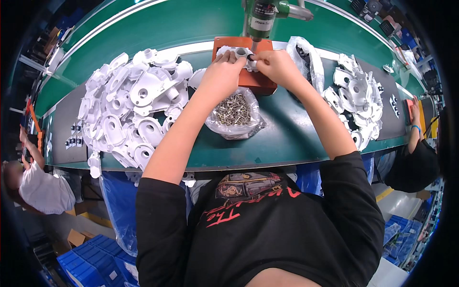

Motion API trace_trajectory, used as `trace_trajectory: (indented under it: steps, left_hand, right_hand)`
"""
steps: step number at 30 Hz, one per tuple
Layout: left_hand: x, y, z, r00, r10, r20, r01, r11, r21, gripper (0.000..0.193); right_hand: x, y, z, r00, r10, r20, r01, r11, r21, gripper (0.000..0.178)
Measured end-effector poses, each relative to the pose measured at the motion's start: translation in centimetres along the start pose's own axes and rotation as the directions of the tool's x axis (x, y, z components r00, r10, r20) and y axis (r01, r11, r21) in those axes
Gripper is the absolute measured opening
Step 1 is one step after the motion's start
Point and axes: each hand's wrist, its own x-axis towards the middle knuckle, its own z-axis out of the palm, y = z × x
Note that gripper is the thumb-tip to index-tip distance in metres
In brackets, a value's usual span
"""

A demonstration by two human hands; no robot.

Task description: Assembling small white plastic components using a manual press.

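Observation:
A white plastic part (241, 51) with a round tube opening sits on the orange fixture block (266, 82). My left hand (225, 68) is closed on the left side of this part, its fingers resting along the near edge. From the right, my right hand (276, 65) pinches at the part's right end. Something small and dark shows at those right fingertips, too small to name. The tip of a green machine (260, 21) hangs just above the part. Nearest to my left wrist is a clear plastic bag (260, 125) holding loose screws (234, 111).
White plastic parts (112, 110) lie in a big heap on the left, with a smaller heap of white parts (358, 98) on the right. Behind my right forearm stands a clear bag (313, 62) of dark pieces. Other people (43, 189) work at both sides.

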Motion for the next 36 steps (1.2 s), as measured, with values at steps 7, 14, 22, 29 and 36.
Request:
trace_trajectory:
  steps: [7,14,22,29,36]
  left_hand:
    - [0.1,0.1,0.0,1.0,-0.017,0.02,0.017,1.0,0.002,0.024]
    - [0.1,0.2,-0.2,0.999,-0.024,0.04,0.024,1.0,0.006,0.024]
    - [0.2,0.0,0.1,0.999,-0.016,0.05,0.016,1.0,0.01,0.026]
    - [0.2,0.3,-0.4,0.996,-0.037,0.075,0.038,0.999,-0.011,0.027]
    - [0.0,-0.1,0.1,0.999,-0.015,0.037,0.015,1.0,-0.001,0.028]
  right_hand:
    - [-0.3,0.8,0.4,1.0,0.004,0.006,-0.005,1.0,0.027,0.027]
    - [0.1,0.8,0.4,1.0,-0.01,0.005,0.01,1.0,0.014,0.026]
    - [-0.1,0.4,0.1,0.999,0.031,0.044,-0.032,0.999,0.009,0.026]
    - [-0.8,0.3,-0.1,1.0,0.005,0.016,-0.007,0.997,0.081,0.029]
    - [-0.3,0.4,0.1,0.998,-0.039,0.047,0.039,0.999,0.009,0.028]
